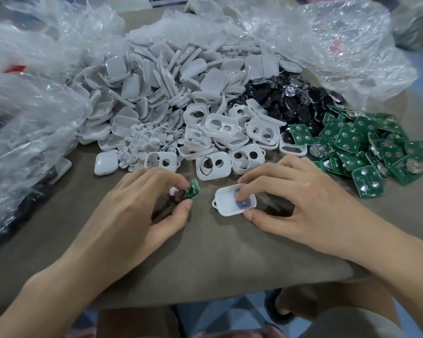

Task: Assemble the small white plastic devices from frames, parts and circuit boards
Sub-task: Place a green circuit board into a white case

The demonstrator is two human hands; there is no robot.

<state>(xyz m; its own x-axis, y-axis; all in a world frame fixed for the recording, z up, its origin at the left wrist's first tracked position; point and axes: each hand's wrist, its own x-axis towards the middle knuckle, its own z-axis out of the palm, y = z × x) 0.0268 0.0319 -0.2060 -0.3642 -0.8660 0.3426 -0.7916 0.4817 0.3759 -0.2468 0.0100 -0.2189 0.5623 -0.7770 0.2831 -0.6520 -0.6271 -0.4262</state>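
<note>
Now the right hand pinches a frame, pressing in a dark part; the left hand pinches a board, probably due next.

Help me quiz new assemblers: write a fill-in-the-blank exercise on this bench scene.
1. The left hand pinches a circuit board coloured ____.
2. The right hand holds a ____ frame with a dark round part in it.
3. The heap of loose boards lies nearest the ____ hand.

Missing words: green; white; right.
</note>
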